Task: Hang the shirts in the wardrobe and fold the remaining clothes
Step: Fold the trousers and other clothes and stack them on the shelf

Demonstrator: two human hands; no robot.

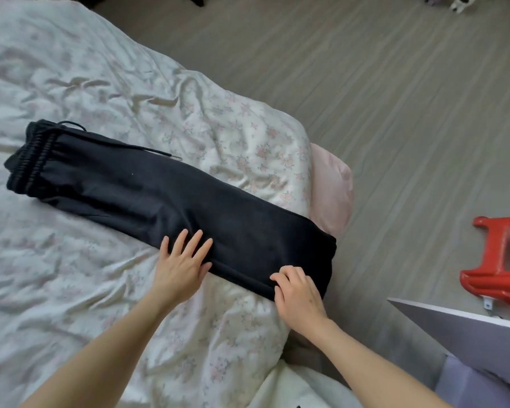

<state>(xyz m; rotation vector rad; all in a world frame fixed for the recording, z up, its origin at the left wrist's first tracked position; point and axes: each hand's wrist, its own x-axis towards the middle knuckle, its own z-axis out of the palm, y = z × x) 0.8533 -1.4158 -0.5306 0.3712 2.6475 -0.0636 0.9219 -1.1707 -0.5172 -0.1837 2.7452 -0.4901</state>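
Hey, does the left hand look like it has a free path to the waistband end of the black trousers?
Probably yes. The left hand lies flat on the black trousers, and nothing sits between it and the waistband on the floral duvet. It is a long stretch, so leaning forward may be needed.

Trousers [147, 187] flat on bed [71, 83]; stool [498, 260] right, on floor.

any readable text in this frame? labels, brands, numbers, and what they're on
None readable.
Black trousers: no visible label or logo.
Floral duvet: pattern only, no words.
Red stool: no marking; a small white tag below it is too small to read.
White panel: blank.
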